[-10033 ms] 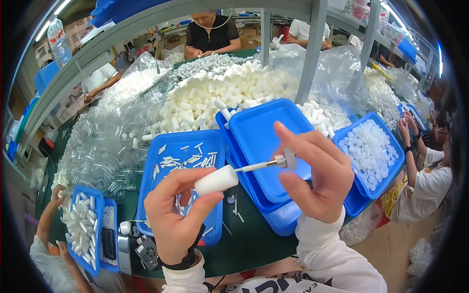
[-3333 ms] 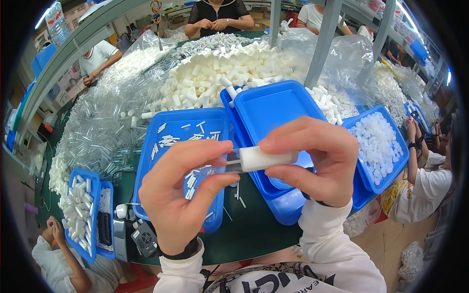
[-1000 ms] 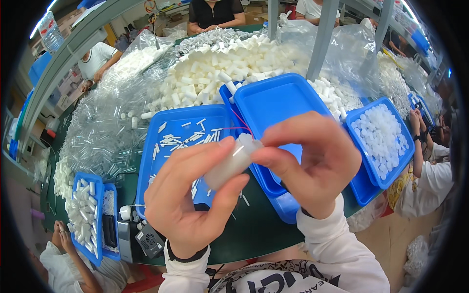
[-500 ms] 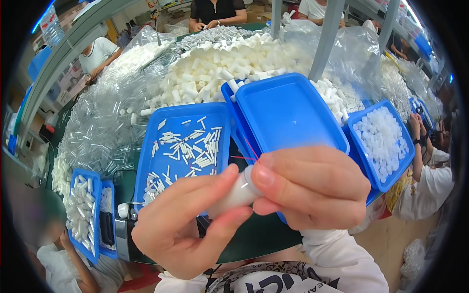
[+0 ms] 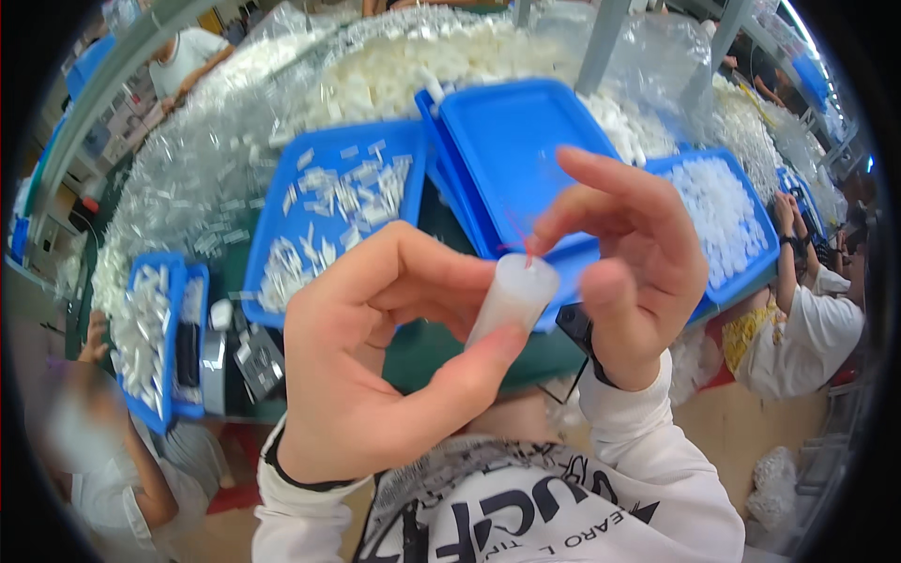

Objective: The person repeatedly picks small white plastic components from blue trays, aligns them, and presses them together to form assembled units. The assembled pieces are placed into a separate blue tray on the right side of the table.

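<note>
A white, cloudy plastic cylinder stands slightly tilted in my left hand, gripped between thumb and fingers. From its closed top end a thin red thread sticks out. My right hand is just to the right of that end, fingers spread and thumb apart from the index finger. Its index fingertip lies close to the thread; whether they touch I cannot tell. Beyond my left hand, a blue tray carries small white tubes. An upper blue tray sits on a stack behind my right hand.
To the right, a blue tray is full of translucent white caps. White tubes fill a narrow tray at the left. Heaps of clear tubes and ivory cylinders cover the back, around a metal post. Co-workers sit nearby.
My right fingers have come off the cylinder and spread apart. The cylinder, still in my left hand, now stands more upright with its threaded end up. The view has tilted downward.
</note>
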A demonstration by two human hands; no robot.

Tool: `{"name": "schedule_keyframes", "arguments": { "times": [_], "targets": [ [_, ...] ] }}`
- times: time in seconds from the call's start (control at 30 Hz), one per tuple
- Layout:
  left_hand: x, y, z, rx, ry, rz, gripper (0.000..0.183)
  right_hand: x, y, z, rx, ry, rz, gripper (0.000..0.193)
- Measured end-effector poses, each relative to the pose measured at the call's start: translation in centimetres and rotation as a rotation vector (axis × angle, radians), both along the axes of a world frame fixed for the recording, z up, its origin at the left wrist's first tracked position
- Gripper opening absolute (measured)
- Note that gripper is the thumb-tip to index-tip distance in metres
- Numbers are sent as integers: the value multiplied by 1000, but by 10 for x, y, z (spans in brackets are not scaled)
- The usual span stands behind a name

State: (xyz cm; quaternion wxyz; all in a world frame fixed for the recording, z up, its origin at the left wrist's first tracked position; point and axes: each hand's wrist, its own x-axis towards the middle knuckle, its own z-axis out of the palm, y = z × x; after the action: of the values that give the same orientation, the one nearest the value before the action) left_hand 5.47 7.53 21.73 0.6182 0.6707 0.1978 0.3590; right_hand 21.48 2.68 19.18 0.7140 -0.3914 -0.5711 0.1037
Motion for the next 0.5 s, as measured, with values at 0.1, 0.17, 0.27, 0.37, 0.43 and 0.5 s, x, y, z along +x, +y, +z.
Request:
{"name": "schedule_keyframes", "arguments": {
  "times": [0.1,0.17,0.27,0.37,0.43,0.5],
  "targets": [
    [-29,-34,-43,-457,-16,-194,28,-18,-62,-52,-336,274,88,15],
    [-45,-59,-81,-750,27,-238,30,-24,-100,-96,-674,111,294,20],
    [-53,-85,-131,-899,81,-131,25,-54,-133,-155,-918,263,352,28],
    [-59,-95,-161,-892,153,-30,19,-80,-140,-170,-1002,494,414,33],
    [-63,-98,-181,-918,188,2,19,-91,-135,-173,-1029,635,494,35],
    [-62,-96,-196,-966,246,81,14,-95,-128,-180,-1071,606,540,36]
  ]
}}
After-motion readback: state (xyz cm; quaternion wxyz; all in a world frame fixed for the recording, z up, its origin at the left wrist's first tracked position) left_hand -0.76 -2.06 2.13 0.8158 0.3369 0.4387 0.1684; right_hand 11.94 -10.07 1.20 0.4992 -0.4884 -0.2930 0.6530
